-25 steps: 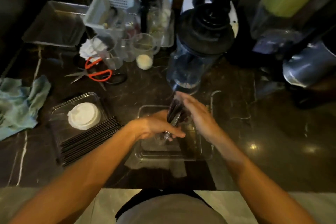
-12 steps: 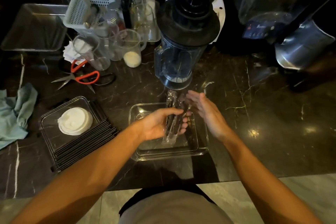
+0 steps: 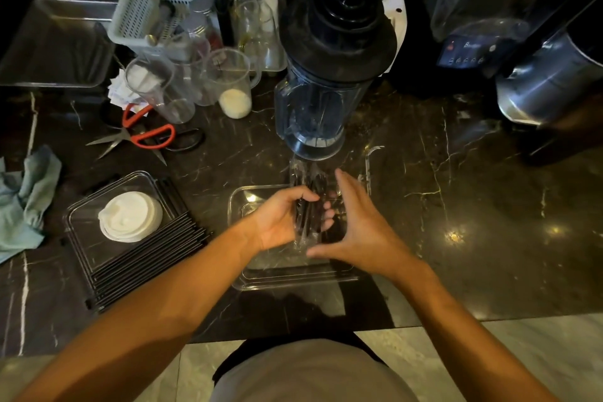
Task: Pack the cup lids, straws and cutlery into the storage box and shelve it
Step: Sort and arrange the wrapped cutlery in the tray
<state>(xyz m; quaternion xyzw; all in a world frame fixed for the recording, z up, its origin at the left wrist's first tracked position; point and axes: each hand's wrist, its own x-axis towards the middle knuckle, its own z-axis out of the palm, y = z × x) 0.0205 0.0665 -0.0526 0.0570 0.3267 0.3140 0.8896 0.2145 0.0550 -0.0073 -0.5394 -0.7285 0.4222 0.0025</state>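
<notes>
A clear plastic storage box (image 3: 280, 281) sits on the dark marble counter in front of me. Over it my left hand (image 3: 280, 222) grips a clear bag of black plastic cutlery (image 3: 308, 186), which points away from me. My right hand (image 3: 362, 232) hovers just right of the bag, fingers spread, thumb near the bag's lower end. To the left, a stack of white cup lids (image 3: 130, 215) rests on a clear lid (image 3: 85, 232). Beside that lid, a row of black straws (image 3: 146, 258) lies on the counter.
A blender jug (image 3: 323, 81) stands right behind the box. Red-handled scissors (image 3: 146, 134), measuring cups (image 3: 228, 81), a white basket (image 3: 146, 6) and a metal tray (image 3: 55, 42) crowd the back left. A teal cloth (image 3: 26, 202) lies at the left. Machines stand at the back right.
The bag of cutlery has passed into my left hand alone. My right hand has let go, opened, and shifted down to the bag's right side.
</notes>
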